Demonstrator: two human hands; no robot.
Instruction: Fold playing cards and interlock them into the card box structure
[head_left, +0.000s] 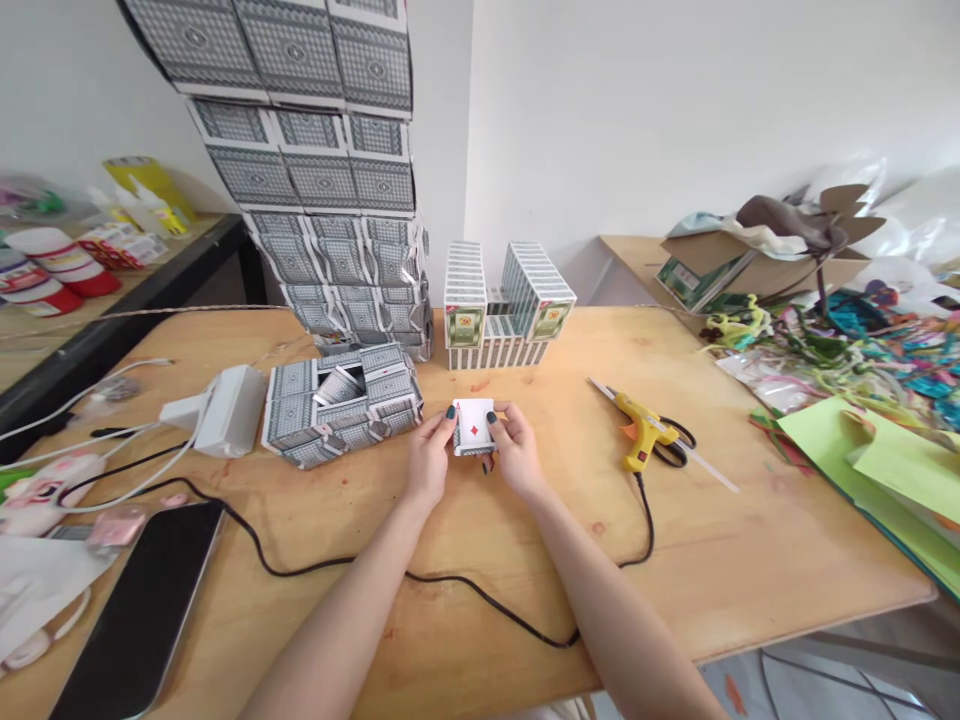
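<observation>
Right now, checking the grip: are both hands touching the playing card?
Touching: the head view shows left hand and right hand fingers pinching the playing card edges.

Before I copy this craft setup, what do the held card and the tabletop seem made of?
Card between left hand and right hand: probably coated paper stock, smooth white face, red diamond printed.
Tabletop: looks like light wood or plywood, matte, grain and knots showing.

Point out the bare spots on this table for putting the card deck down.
Bare wood lies between the right hand and the glue gun, and below its black cord toward the table edge. Crowded: paper scraps right, phone left.
</observation>
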